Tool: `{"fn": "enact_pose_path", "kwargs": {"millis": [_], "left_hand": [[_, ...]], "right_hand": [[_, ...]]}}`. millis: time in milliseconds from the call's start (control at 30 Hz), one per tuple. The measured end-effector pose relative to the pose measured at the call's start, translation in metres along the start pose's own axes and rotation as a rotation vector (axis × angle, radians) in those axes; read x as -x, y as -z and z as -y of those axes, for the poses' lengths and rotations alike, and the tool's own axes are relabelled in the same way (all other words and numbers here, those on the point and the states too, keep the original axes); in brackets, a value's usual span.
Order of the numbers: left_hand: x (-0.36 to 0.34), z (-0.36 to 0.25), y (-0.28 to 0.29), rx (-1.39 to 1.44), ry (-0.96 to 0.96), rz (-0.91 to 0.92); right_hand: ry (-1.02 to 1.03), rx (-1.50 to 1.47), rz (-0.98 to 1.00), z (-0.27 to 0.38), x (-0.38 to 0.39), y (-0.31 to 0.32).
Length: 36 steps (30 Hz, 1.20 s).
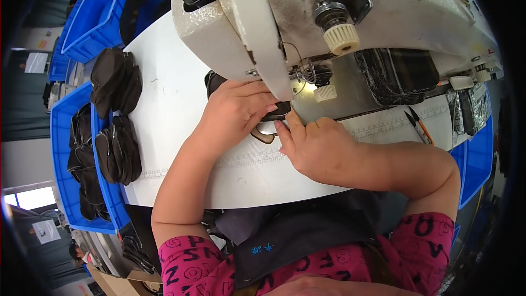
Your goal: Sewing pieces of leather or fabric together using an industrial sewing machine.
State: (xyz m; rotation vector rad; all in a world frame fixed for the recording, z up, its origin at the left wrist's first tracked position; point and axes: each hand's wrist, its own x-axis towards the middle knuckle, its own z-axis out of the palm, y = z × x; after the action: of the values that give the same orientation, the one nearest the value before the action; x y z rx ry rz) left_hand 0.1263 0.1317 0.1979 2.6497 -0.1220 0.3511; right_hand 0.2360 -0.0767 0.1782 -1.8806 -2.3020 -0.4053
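By the sewing machine [263, 38], the dark pouch [281, 112] slants under the left hand [233, 111], its right end at the right hand [319, 145]; whether either grip pinches is unclear.

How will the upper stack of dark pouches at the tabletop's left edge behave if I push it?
The upper stack of dark pouches will probably flex: its outlines curve like soft fabric. Its layers look loose and uneven, so they may slide apart. Pushed left, it could tip toward the blue bin beside it.
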Motion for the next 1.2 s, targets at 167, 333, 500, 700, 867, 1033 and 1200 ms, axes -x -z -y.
{"fn": "enact_pose_path", "kwargs": {"millis": [167, 333, 500, 700, 867, 1033, 1200], "left_hand": [[0.000, -0.002, -0.005, 0.013, -0.007, -0.029], [0.001, -0.006, -0.002, 0.011, 0.015, -0.037], [0.001, -0.002, -0.006, -0.030, 0.022, -0.078], [0.000, 0.005, -0.012, -0.024, 0.078, -0.125], [0.001, 0.005, -0.018, -0.082, 0.090, -0.153], [0.000, 0.001, -0.015, -0.037, 0.113, -0.114], [-0.002, 0.004, -0.010, -0.007, 0.101, -0.101]], "right_hand": [[0.015, 0.048, 0.066, 0.002, 0.000, 0.004], [0.026, 0.059, 0.034, 0.000, 0.001, 0.005], [-0.051, -0.034, 0.004, -0.001, -0.002, -0.002], [-0.060, -0.057, -0.054, -0.009, -0.005, -0.005], [-0.069, -0.042, -0.034, -0.011, -0.004, -0.003], [-0.100, -0.049, -0.039, -0.009, -0.006, -0.001], [-0.050, -0.017, -0.041, -0.007, -0.005, -0.005]]}}
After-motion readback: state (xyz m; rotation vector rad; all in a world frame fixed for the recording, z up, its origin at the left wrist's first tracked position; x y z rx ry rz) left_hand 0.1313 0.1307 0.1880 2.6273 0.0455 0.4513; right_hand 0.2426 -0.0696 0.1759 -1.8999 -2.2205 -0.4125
